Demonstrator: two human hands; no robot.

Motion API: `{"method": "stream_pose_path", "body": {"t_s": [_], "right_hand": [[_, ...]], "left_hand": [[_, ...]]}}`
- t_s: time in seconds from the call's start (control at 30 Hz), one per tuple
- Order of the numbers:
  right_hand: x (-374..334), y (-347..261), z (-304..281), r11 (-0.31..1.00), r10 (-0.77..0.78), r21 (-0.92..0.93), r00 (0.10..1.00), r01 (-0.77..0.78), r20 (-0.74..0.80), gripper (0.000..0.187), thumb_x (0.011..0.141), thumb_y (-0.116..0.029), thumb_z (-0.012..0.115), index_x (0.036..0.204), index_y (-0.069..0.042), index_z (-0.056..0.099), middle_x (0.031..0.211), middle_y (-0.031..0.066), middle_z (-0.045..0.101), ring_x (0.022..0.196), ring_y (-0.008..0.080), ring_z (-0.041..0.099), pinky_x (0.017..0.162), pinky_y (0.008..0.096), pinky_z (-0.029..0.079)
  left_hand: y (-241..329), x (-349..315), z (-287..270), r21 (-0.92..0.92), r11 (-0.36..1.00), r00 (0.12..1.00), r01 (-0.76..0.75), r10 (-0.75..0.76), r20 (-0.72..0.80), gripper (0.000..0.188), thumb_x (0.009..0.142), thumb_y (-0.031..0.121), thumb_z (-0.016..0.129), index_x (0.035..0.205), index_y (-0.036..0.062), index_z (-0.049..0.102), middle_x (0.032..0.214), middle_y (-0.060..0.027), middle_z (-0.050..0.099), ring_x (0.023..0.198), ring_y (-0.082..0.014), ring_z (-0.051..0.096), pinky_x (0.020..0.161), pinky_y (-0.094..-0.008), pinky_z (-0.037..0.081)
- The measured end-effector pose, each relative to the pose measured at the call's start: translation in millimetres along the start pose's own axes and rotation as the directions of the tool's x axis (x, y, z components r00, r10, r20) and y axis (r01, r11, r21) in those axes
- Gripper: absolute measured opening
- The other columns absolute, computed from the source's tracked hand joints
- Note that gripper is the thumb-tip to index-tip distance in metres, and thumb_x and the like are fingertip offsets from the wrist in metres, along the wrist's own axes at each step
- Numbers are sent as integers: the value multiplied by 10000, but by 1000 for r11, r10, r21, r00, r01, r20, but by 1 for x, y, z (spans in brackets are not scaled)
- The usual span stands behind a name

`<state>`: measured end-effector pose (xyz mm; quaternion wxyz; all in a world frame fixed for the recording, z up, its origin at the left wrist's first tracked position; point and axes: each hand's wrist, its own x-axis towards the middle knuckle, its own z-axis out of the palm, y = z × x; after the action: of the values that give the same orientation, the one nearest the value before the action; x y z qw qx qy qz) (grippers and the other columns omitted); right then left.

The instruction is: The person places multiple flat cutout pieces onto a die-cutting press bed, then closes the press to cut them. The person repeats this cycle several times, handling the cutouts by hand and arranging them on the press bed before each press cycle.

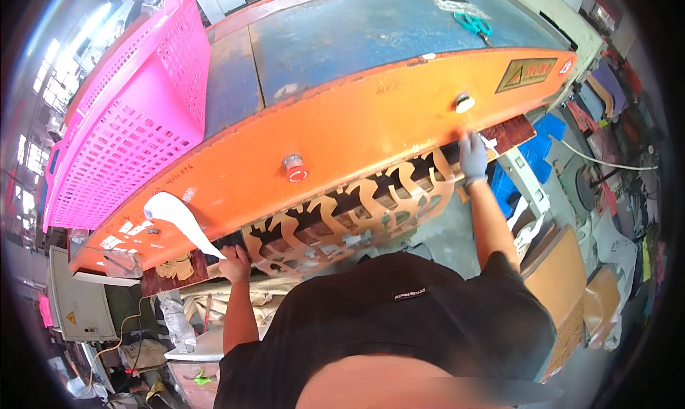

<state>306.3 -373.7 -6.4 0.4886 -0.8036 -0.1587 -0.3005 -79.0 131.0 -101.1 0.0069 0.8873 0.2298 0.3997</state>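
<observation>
My bare left hand (235, 264) is closed at the left end of the press opening, its fingers curled. The tip of a long, curved white piece (182, 220) meets those fingers; whether they grip it or the edge behind is unclear. My right hand (473, 159), in a grey glove, reaches up to the right end of the opening, below a round button (464, 103). Its fingers look stretched upward, with nothing visible held. Between my hands a tan sheet (364, 195) with large curved cutouts hangs from under the orange press beam (371, 123).
A pink perforated basket (135, 116) stands on the beam's left. Teal-handled scissors (474, 25) lie on its blue top. A red button (295, 168) juts from the front. Tan cut pieces (176, 268) rest on the left bed end. Brown sheets (560, 273) stand at right.
</observation>
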Motion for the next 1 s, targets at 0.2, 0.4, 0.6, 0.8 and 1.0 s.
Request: {"method": "stream_pose_path", "body": {"t_s": [0.2,0.4,0.6,0.8,1.0], "right_hand": [[-32,30,10,818,-73,-530,954,224,291,280,841,-281,501,751,-67,658,792,157,630,796,347,589,757,447,434],[-31,39,13,797,-68,-555,948,238,310,353,852,-342,476,722,-77,670,778,146,638,771,336,593,791,441,418],[-29,39,8,807,64,-563,921,179,384,421,867,-383,430,764,-63,683,827,159,642,823,345,600,807,441,424],[-54,53,-12,814,70,-568,951,120,302,430,855,-400,452,772,-52,692,807,190,631,797,363,605,777,465,447],[-111,64,-71,849,96,-526,970,36,222,433,859,-411,504,755,-34,690,788,194,642,752,363,616,683,440,458]], "left_hand": [[0,4,2,102,995,1000,21,-23,21,224,809,166,502,632,29,496,719,-159,504,679,-379,500,589,-477,405],[1,7,0,30,999,1000,25,-25,12,312,832,220,503,600,11,490,704,-168,504,725,-363,503,655,-468,403],[4,11,1,-5,982,979,188,-187,86,369,840,278,528,591,5,535,713,-173,543,746,-364,525,687,-473,424],[22,-15,-19,72,989,991,130,-132,28,368,839,284,532,588,16,550,704,-170,536,726,-361,529,702,-456,438],[42,-84,-72,13,996,996,88,-88,-17,314,817,219,551,565,42,492,667,-128,498,672,-339,502,624,-453,410]]}}
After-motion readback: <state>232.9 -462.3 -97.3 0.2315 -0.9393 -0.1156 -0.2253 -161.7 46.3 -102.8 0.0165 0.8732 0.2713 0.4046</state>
